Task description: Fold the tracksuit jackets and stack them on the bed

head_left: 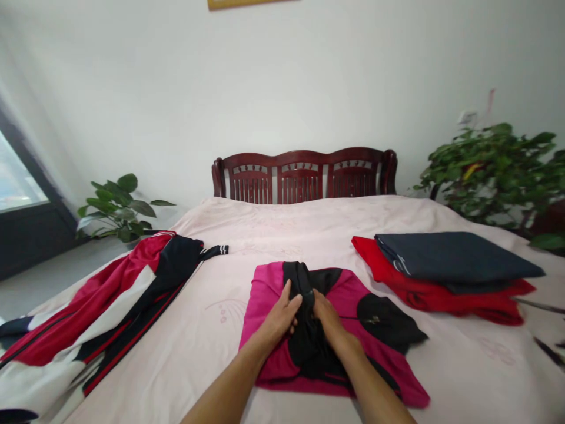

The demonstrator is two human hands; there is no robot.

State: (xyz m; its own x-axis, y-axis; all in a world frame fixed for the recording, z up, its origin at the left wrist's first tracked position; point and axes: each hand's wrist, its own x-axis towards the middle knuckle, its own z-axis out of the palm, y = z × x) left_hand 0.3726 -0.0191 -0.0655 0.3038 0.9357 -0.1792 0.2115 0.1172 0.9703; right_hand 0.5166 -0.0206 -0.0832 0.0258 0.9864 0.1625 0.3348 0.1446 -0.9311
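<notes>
A magenta and black garment (269,288) lies partly folded on the pale pink bedspread, at the lower middle of the view. My left hand (282,315) holds the left edge of its black part, thumb and forefinger pointing up, the other fingers curled. Just to the right, my right hand (324,312) grips the same black fabric, with its fingertips partly hidden in the folds. Between the two hands the black cloth is bunched and slightly raised. The garment's right side spreads out flat, with a black patch near its pointed end.
Red, white and navy clothing (128,288) lies at the left. Folded dark cloth (459,256) rests on folded red cloth (441,300) at the right. A wooden headboard (300,176) stands behind the bed (273,229), with plants on both sides.
</notes>
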